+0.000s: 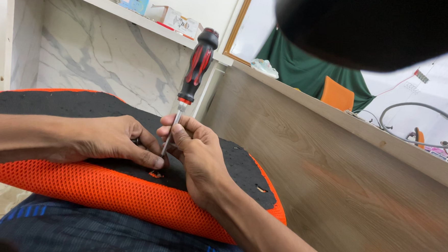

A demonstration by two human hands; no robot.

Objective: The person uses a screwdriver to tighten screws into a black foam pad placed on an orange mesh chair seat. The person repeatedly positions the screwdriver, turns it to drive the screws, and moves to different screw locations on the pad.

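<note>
We see an evenly bright scene under soft daylight, strongest at the upper right, where the pale wall washes out almost to white. Shadows stay faint, only a soft dark patch under the hands, which are sharp. A blurred black shape covers the top right corner, and straight lines bow near the edges.

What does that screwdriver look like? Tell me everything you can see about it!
The screwdriver has a thick black handle with red grip stripes and a thin silver metal shaft. It stands almost upright, handle on top, leaning a little right. Its tip points down at the black top of the orange mesh cushion. The right hand pinches the shaft low down; the left hand rests beside the tip.
</note>
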